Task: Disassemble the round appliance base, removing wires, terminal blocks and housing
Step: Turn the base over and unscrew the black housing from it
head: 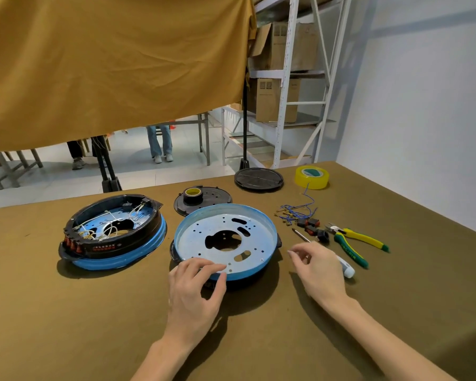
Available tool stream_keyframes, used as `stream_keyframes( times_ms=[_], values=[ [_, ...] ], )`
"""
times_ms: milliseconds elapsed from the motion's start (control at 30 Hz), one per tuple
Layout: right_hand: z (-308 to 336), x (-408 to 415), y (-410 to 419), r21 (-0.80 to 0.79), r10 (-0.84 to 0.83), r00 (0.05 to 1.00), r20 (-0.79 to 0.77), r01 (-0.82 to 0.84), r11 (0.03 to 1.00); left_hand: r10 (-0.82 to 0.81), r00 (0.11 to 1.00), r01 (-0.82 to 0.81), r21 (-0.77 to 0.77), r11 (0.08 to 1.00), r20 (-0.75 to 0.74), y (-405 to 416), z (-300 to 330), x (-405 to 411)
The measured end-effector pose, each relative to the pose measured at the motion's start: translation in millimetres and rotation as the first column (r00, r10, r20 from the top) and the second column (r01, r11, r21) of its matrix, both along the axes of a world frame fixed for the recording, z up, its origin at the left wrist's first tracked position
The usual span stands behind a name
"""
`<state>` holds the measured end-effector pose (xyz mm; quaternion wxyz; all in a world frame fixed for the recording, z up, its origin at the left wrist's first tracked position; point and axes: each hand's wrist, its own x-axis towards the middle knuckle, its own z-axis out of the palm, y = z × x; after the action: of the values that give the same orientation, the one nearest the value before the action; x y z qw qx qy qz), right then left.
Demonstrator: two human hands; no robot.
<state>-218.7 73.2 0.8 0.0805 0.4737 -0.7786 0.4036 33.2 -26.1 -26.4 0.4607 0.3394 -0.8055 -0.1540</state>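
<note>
Brown table (259,339), left hand (195,292) gripping blue base (226,240) rim (right hand (318,270) loose, empty)

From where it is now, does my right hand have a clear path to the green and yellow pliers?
Probably yes. The right hand hovers over the table with fingers loosely curled, holding nothing visible. The pliers lie just beyond it; only the screwdriver lies between them, flat on the table.
</note>
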Motion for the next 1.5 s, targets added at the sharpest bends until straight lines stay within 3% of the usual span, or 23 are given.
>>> stream_keyframes(
  times_ms=[100, 300, 400, 533, 633, 700, 800, 867, 933, 1033, 1133, 1300, 1500],
  values=[
    [-15, -8, 6, 0.117, -0.076, 0.996, -0.053, 0.082, 0.990, 0.001, 1.000, -0.001, 0.006, 1.000, -0.010, 1, -2, -1],
    [-14, -15, -4, 0.212, -0.119, 0.993, -0.001, 0.116, 0.970, 0.009, 1.000, -0.009, 0.009, 1.000, -0.016, 4, 1, -1],
    [-15, -18, -5, 0.143, -0.114, 0.993, -0.007, 0.114, 0.983, 0.007, 1.000, -0.007, 0.007, 1.000, -0.021, 6, 2, 0],
    [-14, -32, -1, -0.018, -0.228, 0.948, -0.223, 0.230, 0.973, 0.009, 1.000, -0.009, -0.007, 1.000, 0.005, 7, 4, -1],
    [-11, -45, 6, 0.224, -0.321, 0.852, -0.413, 0.437, 0.871, 0.005, 1.000, -0.005, -0.004, 1.000, 0.018, 7, 5, -1],
    [-11, -50, 11, 0.412, -0.266, 0.821, -0.506, 0.501, 0.761, 0.000, 1.000, 0.000, 0.013, 1.000, 0.009, 5, 8, -1],
    [-11, -53, 18, 0.452, -0.210, 0.830, -0.516, 0.472, 0.757, 0.002, 1.000, -0.001, 0.054, 0.999, -0.020, -2, 11, 3],
    [-7, -52, 19, 0.307, -0.244, 0.868, -0.434, 0.396, 0.865, 0.022, 1.000, -0.021, 0.052, 0.998, -0.018, -6, 12, 8],
    [2, -47, 20, 0.095, -0.252, 0.940, -0.230, 0.280, 0.955, 0.046, 0.999, -0.045, -0.018, 0.999, 0.028, -8, 16, 10],
    [24, -44, 14, -0.138, -0.110, 0.994, -0.003, 0.108, 0.985, -0.056, 0.984, 0.074, -0.101, 0.992, 0.170, -1, 23, 5],
    [44, -31, 4, -0.287, 0.097, 0.970, 0.225, -0.029, 0.958, -0.118, 0.931, 0.169, -0.120, 0.978, 0.346, 10, 24, -3],
    [42, -2, -22, -0.277, 0.147, 0.903, 0.404, -0.032, 0.960, -0.105, 0.890, 0.205, -0.185, 0.961, 0.444, 33, 39, -25],
    [28, 15, -47, -0.181, 0.026, 0.973, 0.228, 0.016, 0.983, -0.274, 0.852, 0.304, 0.005, 0.953, 0.445, 28, 46, -38]
  ],
)
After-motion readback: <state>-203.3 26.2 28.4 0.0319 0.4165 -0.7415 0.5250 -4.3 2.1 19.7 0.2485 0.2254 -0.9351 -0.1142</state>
